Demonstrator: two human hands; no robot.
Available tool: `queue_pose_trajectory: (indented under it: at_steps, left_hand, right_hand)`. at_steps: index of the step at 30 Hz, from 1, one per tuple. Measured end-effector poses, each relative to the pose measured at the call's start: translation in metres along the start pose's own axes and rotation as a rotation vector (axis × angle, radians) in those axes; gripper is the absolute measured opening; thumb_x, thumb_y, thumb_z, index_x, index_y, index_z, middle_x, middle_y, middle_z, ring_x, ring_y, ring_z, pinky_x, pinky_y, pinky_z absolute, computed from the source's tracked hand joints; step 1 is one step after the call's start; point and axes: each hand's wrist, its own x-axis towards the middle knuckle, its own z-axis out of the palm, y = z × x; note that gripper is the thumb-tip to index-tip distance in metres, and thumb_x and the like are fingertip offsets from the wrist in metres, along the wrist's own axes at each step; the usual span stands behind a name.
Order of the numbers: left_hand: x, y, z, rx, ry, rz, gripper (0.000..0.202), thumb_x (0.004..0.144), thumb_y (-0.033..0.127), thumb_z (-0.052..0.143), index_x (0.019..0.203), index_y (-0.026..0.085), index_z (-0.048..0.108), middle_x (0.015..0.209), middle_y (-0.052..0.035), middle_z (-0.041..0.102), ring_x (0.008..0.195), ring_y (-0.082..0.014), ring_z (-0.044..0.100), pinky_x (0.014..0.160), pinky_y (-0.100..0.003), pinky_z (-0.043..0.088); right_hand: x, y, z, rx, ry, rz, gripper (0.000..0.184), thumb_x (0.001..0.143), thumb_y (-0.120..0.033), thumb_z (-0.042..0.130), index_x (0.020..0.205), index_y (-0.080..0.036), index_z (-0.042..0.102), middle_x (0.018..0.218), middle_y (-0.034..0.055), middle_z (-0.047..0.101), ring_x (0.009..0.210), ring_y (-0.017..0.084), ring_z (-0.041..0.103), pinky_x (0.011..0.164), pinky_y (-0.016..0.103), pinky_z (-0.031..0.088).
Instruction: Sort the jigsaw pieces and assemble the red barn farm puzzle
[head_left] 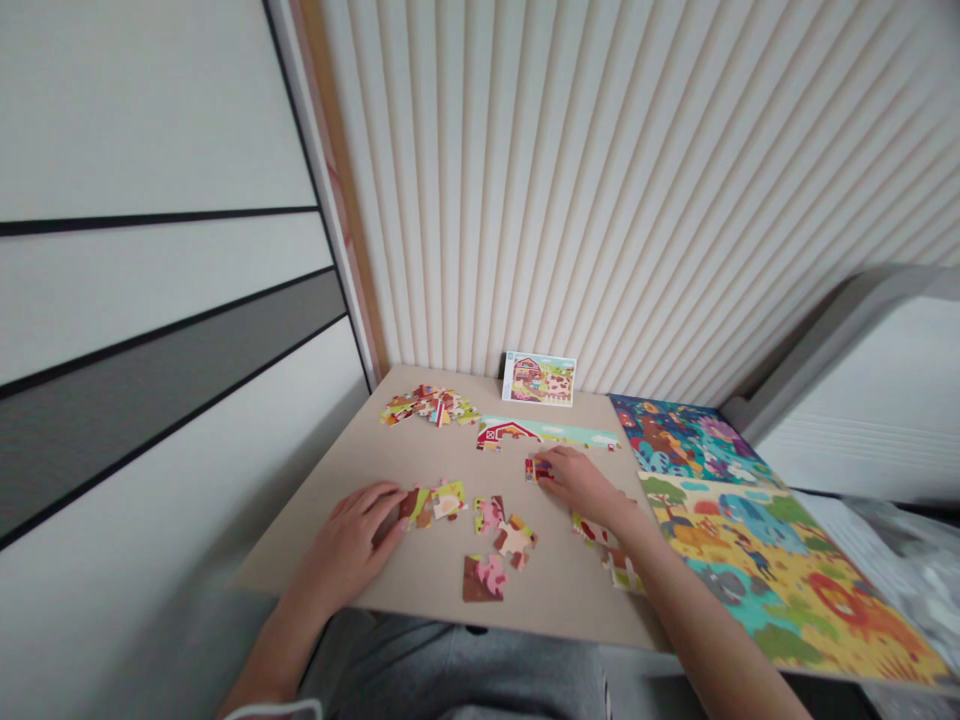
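My right hand [576, 482] pinches a small red puzzle piece [531, 469] against the board, just below a partly joined strip [555, 432] with a red barn roof and sky. My left hand [356, 540] rests palm down at the left, thumb and forefinger apart, fingertips beside a brown-and-green piece [415, 508]. Touching that piece on its right is a green-and-cream piece [448, 500]. Between my hands lie pink pig pieces [490, 515], a cream-and-pink piece [515, 540] and a brown piece with a pig [484, 578]. My right forearm partly covers more pieces [596, 530].
A heap of loose pieces [431, 405] lies at the back left of the beige board [337, 560]. The farm picture card [540, 379] leans against the pleated blind [480, 200]. Two finished puzzles, a dark one [686, 440] and a yellow safari one [780, 570], lie on the right.
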Motion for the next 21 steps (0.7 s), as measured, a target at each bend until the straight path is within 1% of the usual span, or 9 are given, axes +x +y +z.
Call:
queue_pose_trajectory:
  at_steps: [5, 9, 12, 15, 17, 19, 21]
  left_hand:
    - [0.000, 0.000, 0.000, -0.005, 0.011, 0.006, 0.037, 0.097, 0.043, 0.053, 0.129, 0.027, 0.063, 0.134, -0.0082, 0.062, 0.123, -0.0277, 0.058, 0.106, -0.046, 0.047]
    - [0.000, -0.002, 0.004, 0.007, 0.017, 0.019, 0.035, 0.098, 0.041, 0.052, 0.128, 0.026, 0.063, 0.133, -0.0083, 0.062, 0.122, -0.0265, 0.058, 0.105, -0.045, 0.048]
    - [-0.001, -0.002, 0.004, 0.013, 0.013, 0.015, 0.035, 0.097, 0.040, 0.053, 0.128, 0.026, 0.063, 0.133, -0.0077, 0.062, 0.122, -0.0260, 0.058, 0.105, -0.044, 0.048]
    - [0.004, 0.001, -0.005, 0.014, -0.017, 0.018, 0.036, 0.098, 0.039, 0.053, 0.129, 0.027, 0.062, 0.131, -0.0072, 0.064, 0.119, -0.0255, 0.060, 0.103, -0.043, 0.049]
    - [0.015, 0.006, -0.014, 0.026, -0.017, 0.010, 0.035, 0.099, 0.039, 0.051, 0.130, 0.025, 0.062, 0.128, -0.0079, 0.066, 0.117, -0.0254, 0.061, 0.102, -0.043, 0.050]
    - [0.037, 0.012, -0.022, 0.047, 0.000, 0.018, 0.034, 0.101, 0.038, 0.048, 0.128, 0.022, 0.062, 0.127, -0.0096, 0.066, 0.116, -0.0262, 0.061, 0.102, -0.045, 0.048]
    - [0.067, 0.020, -0.022, 0.029, -0.022, 0.114, 0.032, 0.101, 0.034, 0.048, 0.125, 0.021, 0.063, 0.126, -0.0101, 0.066, 0.116, -0.0258, 0.061, 0.103, -0.044, 0.048]
  right_hand:
    - [0.020, -0.023, 0.005, 0.086, 0.082, -0.132, 0.035, 0.095, -0.030, 0.061, 0.129, -0.023, 0.064, 0.123, 0.0101, 0.068, 0.115, 0.025, 0.062, 0.104, 0.038, 0.045]
    - [0.044, -0.041, 0.022, 0.133, 0.127, -0.204, 0.037, 0.095, -0.032, 0.064, 0.130, -0.021, 0.062, 0.123, 0.0116, 0.067, 0.116, 0.025, 0.061, 0.103, 0.040, 0.046]
    - [0.053, -0.045, 0.037, 0.120, 0.136, -0.204, 0.043, 0.093, -0.032, 0.067, 0.133, -0.020, 0.059, 0.122, 0.0125, 0.068, 0.115, 0.026, 0.061, 0.102, 0.043, 0.047]
    - [0.050, -0.042, 0.043, 0.109, 0.145, -0.204, 0.048, 0.092, -0.034, 0.068, 0.138, -0.022, 0.057, 0.128, 0.0129, 0.065, 0.122, 0.027, 0.058, 0.105, 0.045, 0.045]
    - [0.045, -0.038, 0.043, 0.117, 0.155, -0.216, 0.046, 0.093, -0.034, 0.066, 0.137, -0.024, 0.058, 0.131, 0.0121, 0.064, 0.125, 0.027, 0.056, 0.107, 0.045, 0.044]
    - [0.040, -0.034, 0.041, 0.128, 0.158, -0.235, 0.039, 0.095, -0.032, 0.063, 0.134, -0.026, 0.063, 0.131, 0.0104, 0.065, 0.126, 0.026, 0.056, 0.108, 0.044, 0.043]
    - [0.036, -0.032, 0.042, 0.128, 0.154, -0.246, 0.034, 0.097, -0.030, 0.061, 0.130, -0.027, 0.066, 0.129, 0.0089, 0.066, 0.124, 0.025, 0.057, 0.108, 0.044, 0.044]
